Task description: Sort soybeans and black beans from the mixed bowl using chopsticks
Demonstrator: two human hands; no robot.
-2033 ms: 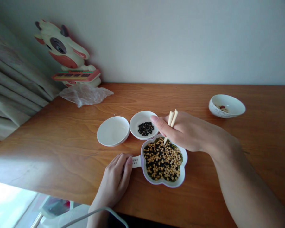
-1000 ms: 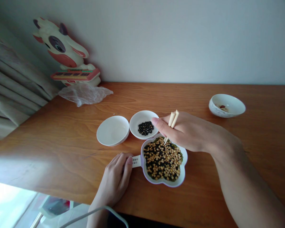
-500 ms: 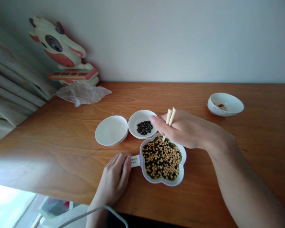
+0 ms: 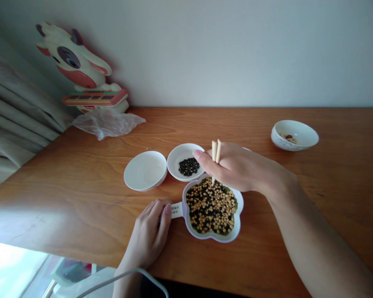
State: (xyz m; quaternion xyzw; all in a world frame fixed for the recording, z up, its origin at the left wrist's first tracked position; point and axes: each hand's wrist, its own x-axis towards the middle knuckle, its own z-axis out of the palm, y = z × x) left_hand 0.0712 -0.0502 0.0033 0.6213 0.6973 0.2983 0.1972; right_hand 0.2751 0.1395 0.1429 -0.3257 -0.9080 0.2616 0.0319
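My right hand [image 4: 228, 165] is closed around a pair of wooden chopsticks [image 4: 216, 152]. Their lower tips reach down to the beans at the far edge of a flower-shaped pan [image 4: 240, 225]. Yellow, black and some green beans [image 4: 211, 207] fill this pan, mixed together. At its left, my left hand [image 4: 153, 229] grips the short pan handle [image 4: 176, 210], which bears a printed white label. Just behind the pan sits a white bowl [image 4: 177, 155] with black beans [image 4: 189, 166], partly covered by my right thumb. Whether the chopstick tips pinch a bean is too small to tell.
A second white bowl [image 4: 145, 169] stands left of the black-bean bowl. Far right is a patterned bowl [image 4: 295, 135] with a few brownish bits inside. At the back left are a cow toy with a keyboard [image 4: 95, 97] and a clear plastic bag [image 4: 108, 124]. A cable [image 4: 124, 275] crosses my left forearm.
My right hand has shifted slightly left, and the chopsticks stand more upright. My left hand keeps its grip on the handle.
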